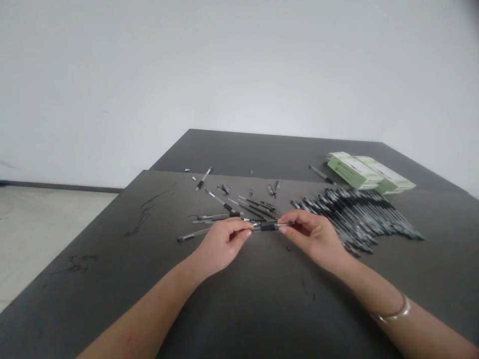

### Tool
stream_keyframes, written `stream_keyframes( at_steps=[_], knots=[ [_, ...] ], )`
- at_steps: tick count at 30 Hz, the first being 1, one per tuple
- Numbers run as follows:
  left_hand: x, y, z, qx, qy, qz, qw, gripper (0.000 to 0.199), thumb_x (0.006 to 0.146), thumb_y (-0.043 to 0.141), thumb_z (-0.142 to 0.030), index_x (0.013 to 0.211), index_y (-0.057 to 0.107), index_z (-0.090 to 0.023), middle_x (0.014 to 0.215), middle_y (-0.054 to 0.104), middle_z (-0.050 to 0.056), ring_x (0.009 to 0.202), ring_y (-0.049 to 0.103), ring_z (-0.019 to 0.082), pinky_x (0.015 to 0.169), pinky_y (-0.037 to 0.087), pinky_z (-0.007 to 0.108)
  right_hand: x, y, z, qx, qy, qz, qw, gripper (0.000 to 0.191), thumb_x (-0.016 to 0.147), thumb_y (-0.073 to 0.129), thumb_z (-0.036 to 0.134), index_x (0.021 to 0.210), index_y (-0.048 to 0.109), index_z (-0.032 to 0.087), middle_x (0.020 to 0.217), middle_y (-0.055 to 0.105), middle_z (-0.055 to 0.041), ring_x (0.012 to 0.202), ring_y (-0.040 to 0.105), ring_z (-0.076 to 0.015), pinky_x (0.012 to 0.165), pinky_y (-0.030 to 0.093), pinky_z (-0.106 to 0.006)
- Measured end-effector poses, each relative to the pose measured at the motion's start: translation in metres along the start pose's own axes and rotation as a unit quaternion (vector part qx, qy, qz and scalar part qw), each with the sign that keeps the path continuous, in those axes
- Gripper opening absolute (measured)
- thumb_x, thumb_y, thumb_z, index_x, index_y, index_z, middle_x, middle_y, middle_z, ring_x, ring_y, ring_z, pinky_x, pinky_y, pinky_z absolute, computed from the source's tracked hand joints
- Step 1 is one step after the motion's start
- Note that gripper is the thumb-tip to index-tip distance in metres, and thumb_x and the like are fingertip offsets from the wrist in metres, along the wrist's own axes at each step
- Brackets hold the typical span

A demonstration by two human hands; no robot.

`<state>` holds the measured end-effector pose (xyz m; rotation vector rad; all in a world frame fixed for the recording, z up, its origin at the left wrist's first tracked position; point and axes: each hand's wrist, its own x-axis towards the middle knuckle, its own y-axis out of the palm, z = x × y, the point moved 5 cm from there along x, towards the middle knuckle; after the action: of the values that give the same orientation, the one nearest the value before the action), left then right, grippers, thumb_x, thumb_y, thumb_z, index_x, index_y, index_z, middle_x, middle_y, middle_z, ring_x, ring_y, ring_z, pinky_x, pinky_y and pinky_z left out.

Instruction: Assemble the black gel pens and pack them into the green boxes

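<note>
A clear pen with a black grip (pixel 268 228) is held level between my two hands, above the dark table. My left hand (pixel 224 242) pinches its left part between thumb and fingers. At the other end, the thumb and fingers of my right hand (pixel 314 237) close on the tip side; whether a cap is there is hidden. Just beyond my hands lie loose pens (pixel 219 200), thin refills (pixel 258 205) and several small caps (pixel 224 189). Right of my right hand spreads a large pile of pens (pixel 374 214), lying side by side.
Two green and white boxes (pixel 354 172) lie behind the pen pile. A single pen (pixel 322 174) rests left of them, another pen (pixel 204 178) at the far left. Small silvery tips (pixel 187 170) lie near the seam of the dark tables (pixel 112 279). A white wall (pixel 239 65) stands behind.
</note>
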<state>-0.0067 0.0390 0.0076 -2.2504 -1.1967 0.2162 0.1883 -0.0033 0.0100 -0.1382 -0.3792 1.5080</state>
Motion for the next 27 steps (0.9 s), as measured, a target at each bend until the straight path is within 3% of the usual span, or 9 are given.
stream_keyframes(
  at_steps=[4,10,13,17,19,22,24,27],
  knots=[
    [0.0,0.003,0.0,-0.012,-0.003,0.017,1.0,0.021,0.089,0.051,-0.022,0.096,0.071,-0.018,0.098,0.072,0.005,0.09,0.065,0.019,0.083,0.047,0.029,0.002,0.006,-0.003,0.08,0.046,0.024,0.995,0.022,0.076,0.072,0.037,0.087,0.066,0.018,0.068,0.064,0.0003,0.055,0.055,-0.0107,0.053,0.046,-0.024],
    [-0.001,0.007,0.0,-0.024,0.012,0.038,0.999,0.021,0.089,0.053,-0.023,0.1,0.071,-0.019,0.097,0.072,0.005,0.091,0.064,0.018,0.086,0.048,0.03,0.0,0.016,-0.015,0.16,0.085,0.09,0.979,0.031,0.072,0.077,0.038,0.096,0.071,0.019,0.07,0.064,0.0005,0.057,0.053,-0.0102,0.055,0.047,-0.025],
    [0.0,0.006,0.001,-0.02,0.004,0.037,0.999,0.022,0.088,0.054,-0.025,0.101,0.071,-0.019,0.094,0.071,0.005,0.086,0.064,0.018,0.082,0.05,0.03,0.004,0.005,-0.017,0.178,0.078,0.055,0.979,0.028,0.076,0.075,0.039,0.094,0.071,0.018,0.067,0.062,0.0008,0.058,0.053,-0.0108,0.054,0.046,-0.024],
    [0.0,0.004,0.003,-0.008,-0.01,0.02,1.0,0.021,0.088,0.054,-0.024,0.097,0.071,-0.019,0.087,0.07,0.004,0.077,0.064,0.017,0.074,0.051,0.028,0.013,-0.033,-0.014,0.159,0.038,-0.076,0.984,0.028,0.085,0.064,0.047,0.086,0.064,0.018,0.074,0.064,-0.003,0.062,0.057,-0.0134,0.052,0.046,-0.025],
    [0.0,0.002,0.004,-0.004,-0.016,0.005,1.0,0.02,0.088,0.053,-0.024,0.095,0.072,-0.019,0.083,0.069,0.004,0.074,0.063,0.016,0.072,0.051,0.028,0.017,-0.052,-0.013,0.107,0.029,-0.115,0.987,0.033,0.088,0.056,0.051,0.084,0.062,0.019,0.08,0.066,-0.0056,0.06,0.057,-0.0137,0.048,0.045,-0.024],
    [0.0,0.001,0.003,-0.002,-0.017,-0.01,1.0,0.02,0.087,0.053,-0.024,0.093,0.071,-0.02,0.076,0.068,0.003,0.072,0.064,0.016,0.07,0.051,0.028,0.021,-0.069,-0.014,-0.071,0.044,-0.101,0.991,0.037,0.088,0.051,0.054,0.077,0.058,0.02,0.062,0.063,-0.0024,0.045,0.051,-0.0124,0.044,0.041,-0.025],
    [-0.001,0.001,0.003,0.003,-0.016,-0.009,1.0,0.02,0.088,0.053,-0.025,0.092,0.071,-0.02,0.074,0.067,0.002,0.072,0.064,0.016,0.07,0.052,0.028,0.023,-0.074,-0.015,-0.23,0.036,-0.087,0.969,0.036,0.087,0.052,0.053,0.073,0.059,0.02,0.052,0.059,0.0,0.043,0.05,-0.0132,0.046,0.038,-0.025],
    [0.0,0.001,0.003,0.006,-0.017,-0.009,1.0,0.02,0.088,0.052,-0.024,0.092,0.071,-0.02,0.075,0.068,0.002,0.071,0.064,0.016,0.071,0.051,0.028,0.023,-0.066,-0.019,-0.409,0.002,-0.031,0.912,0.031,0.087,0.053,0.047,0.074,0.062,0.021,0.054,0.06,-0.0009,0.05,0.055,-0.0163,0.049,0.034,-0.026]
  ],
)
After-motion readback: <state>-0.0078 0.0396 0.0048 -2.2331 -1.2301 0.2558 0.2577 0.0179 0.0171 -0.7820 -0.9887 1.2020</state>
